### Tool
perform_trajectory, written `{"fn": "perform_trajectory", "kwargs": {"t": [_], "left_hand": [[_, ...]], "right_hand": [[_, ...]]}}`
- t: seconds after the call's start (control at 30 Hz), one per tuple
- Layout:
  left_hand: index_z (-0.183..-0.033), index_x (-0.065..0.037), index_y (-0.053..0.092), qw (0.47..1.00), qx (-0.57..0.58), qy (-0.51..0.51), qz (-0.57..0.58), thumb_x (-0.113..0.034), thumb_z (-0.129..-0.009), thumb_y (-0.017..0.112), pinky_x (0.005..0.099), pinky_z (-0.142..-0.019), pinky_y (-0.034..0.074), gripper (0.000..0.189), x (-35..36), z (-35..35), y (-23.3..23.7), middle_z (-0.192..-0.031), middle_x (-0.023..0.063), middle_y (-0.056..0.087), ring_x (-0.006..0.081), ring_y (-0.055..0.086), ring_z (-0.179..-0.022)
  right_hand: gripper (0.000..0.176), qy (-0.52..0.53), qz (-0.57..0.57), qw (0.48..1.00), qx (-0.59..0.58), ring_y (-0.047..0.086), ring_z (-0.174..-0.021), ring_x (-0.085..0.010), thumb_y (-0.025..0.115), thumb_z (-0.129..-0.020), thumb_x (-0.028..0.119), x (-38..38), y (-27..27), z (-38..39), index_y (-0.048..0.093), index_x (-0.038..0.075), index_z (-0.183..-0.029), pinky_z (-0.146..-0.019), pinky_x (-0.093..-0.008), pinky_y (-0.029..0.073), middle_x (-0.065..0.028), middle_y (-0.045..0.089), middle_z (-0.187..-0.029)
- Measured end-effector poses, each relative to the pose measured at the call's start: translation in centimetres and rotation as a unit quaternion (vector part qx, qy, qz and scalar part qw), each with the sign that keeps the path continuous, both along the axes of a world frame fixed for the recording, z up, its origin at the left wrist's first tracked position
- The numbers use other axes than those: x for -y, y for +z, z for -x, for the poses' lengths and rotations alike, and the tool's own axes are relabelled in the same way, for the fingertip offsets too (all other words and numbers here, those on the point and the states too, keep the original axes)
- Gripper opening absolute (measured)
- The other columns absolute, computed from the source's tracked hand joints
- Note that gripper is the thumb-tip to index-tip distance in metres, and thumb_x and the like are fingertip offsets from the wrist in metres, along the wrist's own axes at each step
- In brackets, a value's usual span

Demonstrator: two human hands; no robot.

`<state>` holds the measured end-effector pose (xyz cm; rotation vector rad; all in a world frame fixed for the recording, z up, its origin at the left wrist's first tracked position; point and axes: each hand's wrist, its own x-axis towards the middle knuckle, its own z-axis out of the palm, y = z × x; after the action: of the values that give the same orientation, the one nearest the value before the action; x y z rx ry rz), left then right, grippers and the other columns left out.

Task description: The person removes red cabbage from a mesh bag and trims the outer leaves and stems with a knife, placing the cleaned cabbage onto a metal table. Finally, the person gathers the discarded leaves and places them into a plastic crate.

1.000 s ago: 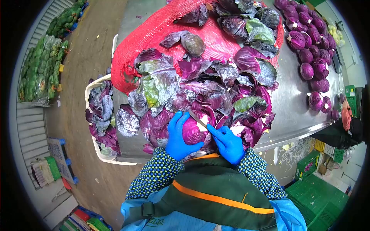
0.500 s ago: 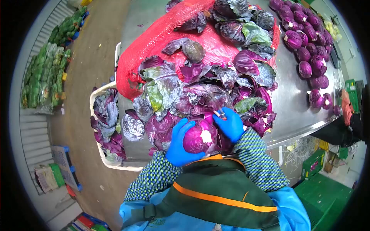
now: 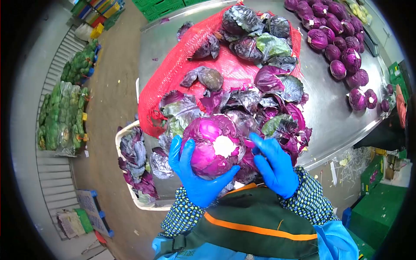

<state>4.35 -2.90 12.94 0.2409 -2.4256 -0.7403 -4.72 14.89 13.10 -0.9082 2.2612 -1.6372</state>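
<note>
A red cabbage, its pale cut stem end facing up, rests in my left hand. The gloved fingers and thumb spread around its near left side. My right hand, also in a blue glove, is just right of the cabbage. Its fingers are partly bent, and whatever they may hold is hidden. Loose purple outer leaves lie heaped behind and beside the cabbage. A red mesh sack spreads beyond them, with several untrimmed cabbages and leaves on it.
Many trimmed red cabbages cover the right side of the metal table. A white-rimmed bin of leaves stands at the left front. Green crates stand at lower right, and wrapped green produce stands along the left wall.
The cabbage has come up nearer to the camera, and its pale stem end shows larger. My right hand has drawn back to the right; the small tool seen in it is out of sight.
</note>
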Motion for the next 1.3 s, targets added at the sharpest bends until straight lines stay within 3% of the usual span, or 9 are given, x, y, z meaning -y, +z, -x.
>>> {"fn": "perform_trajectory", "kwargs": {"t": [0.2,0.27,0.4,0.73,0.83,0.87,0.93,1.13,1.3], "left_hand": [[-0.131,-0.005,0.029,0.999,-0.001,0.015,-0.029,-0.031,-0.052,0.088,0.0489,-0.104,0.025,0.102,-0.6,0.0,0.0,-0.132,0.0215,0.025,0.0375,0.027,-0.126],[-0.132,-0.006,0.029,1.000,-0.002,0.009,-0.027,-0.031,-0.052,0.088,0.0490,-0.104,0.026,0.102,-0.7,-0.3,0.4,-0.132,0.0216,0.024,0.0375,0.026,-0.126],[-0.132,-0.011,0.031,0.999,-0.003,0.017,0.029,-0.030,-0.051,0.088,0.0503,-0.102,0.028,0.101,-1.2,-0.5,0.5,-0.133,0.0225,0.023,0.0388,0.026,-0.126],[-0.136,-0.013,0.025,0.999,-0.022,-0.009,0.049,-0.028,-0.050,0.088,0.0481,-0.105,0.027,0.107,-0.5,-1.6,-0.5,-0.139,0.0199,0.022,0.0354,0.027,-0.127],[-0.136,-0.007,0.022,0.990,0.008,-0.009,-0.141,-0.025,-0.053,0.087,0.0472,-0.107,0.022,0.107,0.2,-2.1,-1.3,-0.142,0.0205,0.019,0.0334,0.025,-0.130],[-0.136,-0.007,0.022,0.989,0.004,-0.005,-0.145,-0.025,-0.053,0.087,0.0472,-0.107,0.022,0.107,0.3,-2.0,-1.3,-0.142,0.0205,0.019,0.0334,0.025,-0.130],[-0.136,-0.008,0.022,0.999,-0.002,-0.012,-0.042,-0.024,-0.052,0.087,0.0479,-0.107,0.023,0.108,0.2,-2.1,-1.3,-0.141,0.0210,0.018,0.0346,0.025,-0.130],[-0.125,-0.019,0.038,0.990,-0.115,-0.066,0.050,-0.024,-0.050,0.089,0.0528,-0.098,0.036,0.090,0.2,-1.4,-1.2,-0.135,0.0212,0.023,0.0421,0.032,-0.124],[-0.136,-0.016,0.026,0.995,-0.035,-0.088,-0.041,-0.024,-0.049,0.089,0.0486,-0.102,0.033,0.107,0.4,-2.2,-0.8,-0.139,0.0205,0.022,0.0374,0.031,-0.126]], "right_hand": [[0.054,0.016,-0.154,0.970,-0.187,0.054,-0.069,-0.0252,0.059,-0.081,0.010,-0.2,0.0,0.0,0.046,0.017,-0.133,-0.055,-0.0367,0.046,-0.0093,0.053,-0.082],[0.047,-0.100,-0.026,0.994,0.024,0.059,-0.084,-0.0237,0.054,-0.089,0.011,-1.2,-2.4,0.5,0.041,0.007,-0.134,-0.073,-0.0348,0.049,-0.0131,0.059,-0.097],[0.053,-0.039,0.034,0.987,0.155,0.057,-0.090,-0.0219,0.065,-0.083,0.017,0.0,0.5,-0.5,0.043,0.003,-0.130,-0.080,-0.0324,0.046,-0.0132,0.054,-0.107],[0.026,-0.152,-0.024,0.972,0.179,0.057,-0.068,-0.0138,0.064,-0.074,0.008,-0.1,-3.1,2.0,0.057,0.000,-0.098,-0.064,-0.0273,0.048,-0.0092,0.059,-0.076],[0.038,-0.192,-0.023,0.966,0.173,0.053,-0.072,-0.0130,0.067,-0.075,0.011,-1.4,-6.5,4.4,0.054,-0.001,-0.108,-0.066,-0.0270,0.046,-0.0077,0.056,-0.085],[0.046,-0.161,-0.055,0.984,0.052,0.053,-0.085,-0.0133,0.070,-0.076,0.016,-1.6,-6.5,4.0,0.051,0.000,-0.114,-0.075,-0.0273,0.046,-0.0094,0.056,-0.095],[0.051,-0.075,0.065,0.981,0.169,0.052,-0.095,-0.0141,0.071,-0.077,0.020,0.7,-2.6,2.1,0.050,0.000,-0.119,-0.081,-0.0277,0.044,-0.0094,0.056,-0.102],[0.040,0.106,0.042,0.931,0.346,0.055,-0.080,-0.0105,0.069,-0.076,0.019,1.4,1.2,3.1,0.057,0.000,-0.110,-0.077,-0.0273,0.046,-0.0058,0.062,-0.090],[0.028,-0.049,-0.025,0.968,0.245,0.054,-0.068,-0.0088,0.064,-0.075,0.009,0.6,-2.8,3.6,0.061,0.000,-0.101,-0.063,-0.0261,0.046,-0.0057,0.061,-0.076]]}}
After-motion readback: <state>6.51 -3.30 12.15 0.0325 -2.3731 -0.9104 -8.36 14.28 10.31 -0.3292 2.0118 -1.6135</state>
